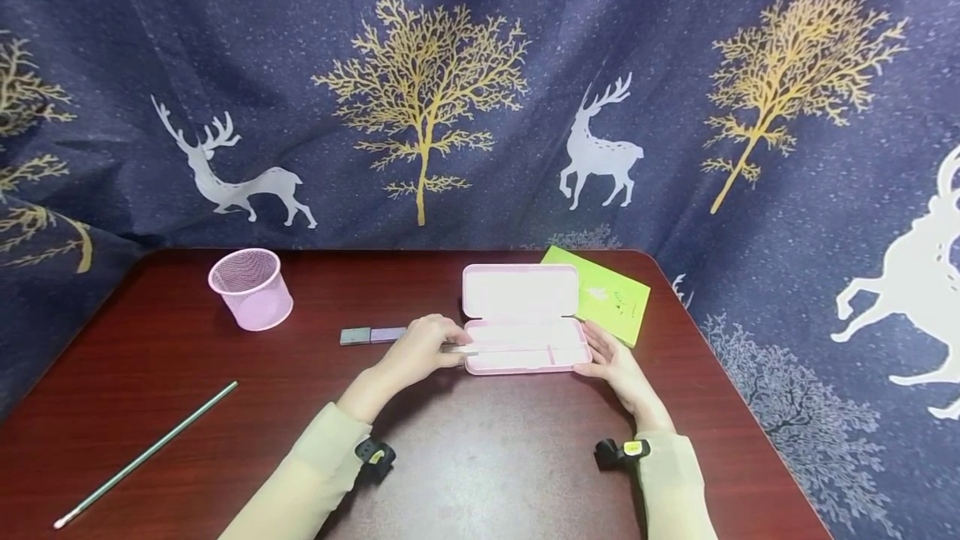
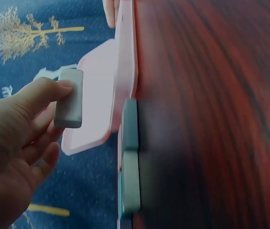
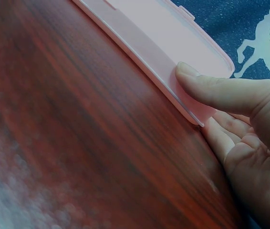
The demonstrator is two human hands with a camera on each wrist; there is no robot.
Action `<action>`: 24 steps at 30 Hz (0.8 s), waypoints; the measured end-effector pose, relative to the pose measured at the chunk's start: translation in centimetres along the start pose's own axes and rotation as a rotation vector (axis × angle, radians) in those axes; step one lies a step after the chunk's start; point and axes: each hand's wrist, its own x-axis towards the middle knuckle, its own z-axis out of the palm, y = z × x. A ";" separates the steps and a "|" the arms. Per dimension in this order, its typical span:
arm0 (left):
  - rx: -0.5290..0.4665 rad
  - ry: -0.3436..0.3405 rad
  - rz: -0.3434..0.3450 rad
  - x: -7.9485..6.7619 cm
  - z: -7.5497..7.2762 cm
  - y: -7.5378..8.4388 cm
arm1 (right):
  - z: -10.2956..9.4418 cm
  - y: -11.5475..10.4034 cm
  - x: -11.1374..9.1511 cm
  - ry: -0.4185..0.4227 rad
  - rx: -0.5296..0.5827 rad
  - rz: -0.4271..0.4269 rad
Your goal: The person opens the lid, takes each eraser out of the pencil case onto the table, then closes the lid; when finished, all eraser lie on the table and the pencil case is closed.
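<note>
A pink pencil case [image 1: 525, 372] lies on the table with its lid [image 1: 521, 291] raised at the back. My left hand [image 1: 423, 347] pinches a pale grey block [image 2: 69, 98], which looks like an eraser, between thumb and fingers. It is at the case's left end, the block close to the rim. My right hand [image 1: 617, 367] grips the right end of the case, with the thumb [image 3: 192, 74] over the rim and the fingers against the outside. Beneath the left hand, more small blocks lie in a row, among them a teal block [image 2: 130, 125] and a pale one [image 2: 131, 181].
Left of the left hand, the row shows a grey-green block [image 1: 356, 336] and a purple block [image 1: 386, 335]. A pink mesh pen cup [image 1: 258, 302] stands at the back left. A green pencil [image 1: 150, 452] lies front left. Behind the case is a lime-green booklet [image 1: 618, 298].
</note>
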 end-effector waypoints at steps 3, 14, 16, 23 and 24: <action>0.000 0.003 -0.020 -0.5 -0.5 -0.8 | 0.0 0.0 0.0 -0.002 0.000 0.000; 0.006 0.010 -0.080 -2.9 -2.4 -3.4 | 0.0 0.0 0.0 -0.004 0.008 -0.005; 0.002 0.010 -0.102 -3.3 -2.6 -3.8 | 0.0 0.0 -0.1 -0.004 0.011 -0.008; -0.014 0.014 -0.143 -4.6 -3.2 -5.1 | -0.2 0.6 0.1 -0.013 -0.008 -0.044; -0.016 0.009 -0.150 -4.8 -3.3 -5.3 | -0.3 0.6 0.1 -0.016 -0.010 -0.049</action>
